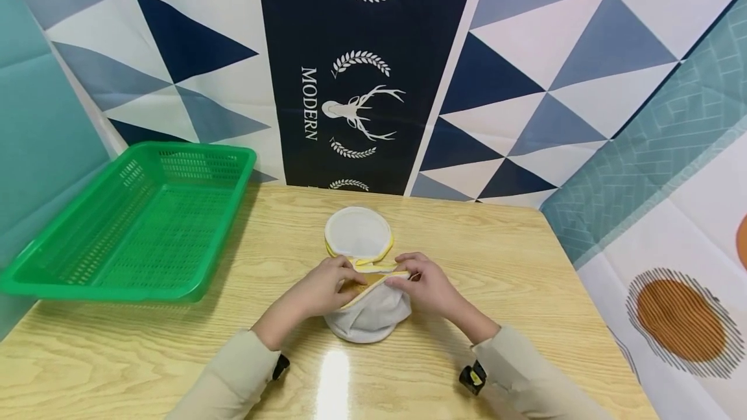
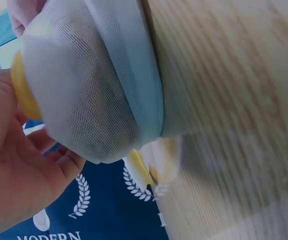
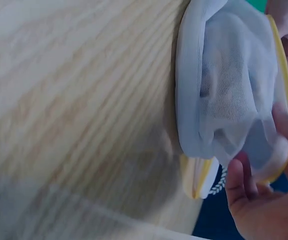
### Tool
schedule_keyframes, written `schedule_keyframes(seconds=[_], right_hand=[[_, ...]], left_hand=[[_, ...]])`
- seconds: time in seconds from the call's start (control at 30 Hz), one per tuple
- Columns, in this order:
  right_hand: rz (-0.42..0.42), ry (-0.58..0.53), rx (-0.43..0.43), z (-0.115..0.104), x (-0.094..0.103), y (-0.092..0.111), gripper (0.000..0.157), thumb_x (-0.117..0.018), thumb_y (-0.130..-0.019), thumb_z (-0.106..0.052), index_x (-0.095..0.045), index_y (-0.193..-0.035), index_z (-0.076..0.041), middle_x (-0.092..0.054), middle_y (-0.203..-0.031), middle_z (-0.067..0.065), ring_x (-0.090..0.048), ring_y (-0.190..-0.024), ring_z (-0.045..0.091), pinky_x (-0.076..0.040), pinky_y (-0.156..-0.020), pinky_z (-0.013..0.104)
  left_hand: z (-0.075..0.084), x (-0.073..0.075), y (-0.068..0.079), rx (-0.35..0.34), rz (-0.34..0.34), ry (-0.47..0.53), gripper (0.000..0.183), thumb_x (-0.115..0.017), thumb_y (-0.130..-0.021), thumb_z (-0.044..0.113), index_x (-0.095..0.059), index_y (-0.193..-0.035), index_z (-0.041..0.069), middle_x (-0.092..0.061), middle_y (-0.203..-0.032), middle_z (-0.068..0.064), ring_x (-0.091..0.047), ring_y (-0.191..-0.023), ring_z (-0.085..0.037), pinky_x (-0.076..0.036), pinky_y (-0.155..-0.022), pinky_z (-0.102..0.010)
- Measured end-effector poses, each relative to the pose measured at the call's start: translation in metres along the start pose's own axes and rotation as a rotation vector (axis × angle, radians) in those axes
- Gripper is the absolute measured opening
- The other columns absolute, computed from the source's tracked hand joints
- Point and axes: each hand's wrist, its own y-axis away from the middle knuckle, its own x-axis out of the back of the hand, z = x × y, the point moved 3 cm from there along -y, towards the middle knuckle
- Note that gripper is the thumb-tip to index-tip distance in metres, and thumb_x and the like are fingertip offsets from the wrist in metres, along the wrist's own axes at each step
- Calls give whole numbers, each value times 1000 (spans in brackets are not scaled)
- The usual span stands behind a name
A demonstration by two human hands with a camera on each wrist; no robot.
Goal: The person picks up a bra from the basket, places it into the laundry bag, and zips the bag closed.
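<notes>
A white mesh bag (image 1: 373,317) with yellow trim sits on the table, its mouth open and a mustard-yellow inside showing. Its round white lid (image 1: 358,233), edged in yellow, is folded back on the far side. At the left of the mouth, my left hand (image 1: 327,285) pinches the rim with thumb and fingers. Opposite, my right hand (image 1: 428,287) grips the rim between thumb and fingers. The left wrist view has the bag's mesh side (image 2: 78,90) beside the left hand (image 2: 23,172). Creased mesh (image 3: 229,85) hangs by the right hand (image 3: 269,212) in the right wrist view.
A green plastic basket (image 1: 201,280) with perforated walls stands at the left of the wooden table (image 1: 496,264). Behind the table hangs a patterned cloth (image 1: 513,83) with triangles and a dark deer panel. Both sleeves have a small black device (image 1: 473,378) at the wrist.
</notes>
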Motion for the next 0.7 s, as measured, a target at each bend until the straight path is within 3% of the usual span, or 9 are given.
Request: schedule_keyframes(seconds=[0.1, 0.2, 0.33, 0.47, 0.57, 0.7], right_hand=[[65, -18, -80, 5, 0, -2, 21, -68, -75, -34, -65, -72, -13, -57, -113, 10, -51, -81, 14, -42, -68, 23], [74, -47, -146, 10, -1, -2, 23, -68, -75, -33, -64, -71, -11, -57, -115, 10, -52, -86, 15, -42, -68, 23], [51, -90, -203, 13, -2, 0, 28, -67, -75, -39, -63, -76, -12, -55, -118, 7, -52, -88, 14, -43, -67, 24], [38, -120, -243, 13, -2, 0, 34, -62, -76, -47, -64, -81, -14, -55, -114, 4, -53, -75, 13, -44, -62, 25], [52, -145, -249, 12, -2, 0, 34, -61, -77, -47, -64, -85, -14, -56, -106, 5, -51, -68, 13, -43, -59, 25], [63, -174, -247, 12, -2, -1, 33, -60, -79, -44, -64, -88, -12, -55, -97, 6, -51, -69, 13, -44, -60, 25]], left_hand=[[-3, -1, -1, -27, -10, -1, 19, -62, -81, 17, -67, -99, 21, -52, -94, 4, -45, -84, -13, -39, -74, -28], [-8, 1, -1, -34, -20, 83, 18, -56, -86, 20, -67, -100, 19, -54, -93, 5, -47, -84, -11, -40, -73, -26], [-19, 7, 1, 53, -24, 275, 27, -45, -90, 38, -65, -97, 22, -59, -93, 7, -51, -84, -9, -43, -72, -25], [-23, 16, 3, 111, -28, 361, 27, -55, -79, 53, -64, -89, 29, -61, -98, 9, -52, -92, -9, -43, -79, -29], [-24, 21, 3, 92, -26, 359, 22, -64, -72, 51, -64, -83, 32, -61, -100, 11, -51, -102, -10, -39, -89, -33], [-26, 24, 3, 112, -18, 405, 17, -65, -75, 46, -64, -78, 29, -61, -94, 10, -52, -100, -11, -40, -89, -33]])
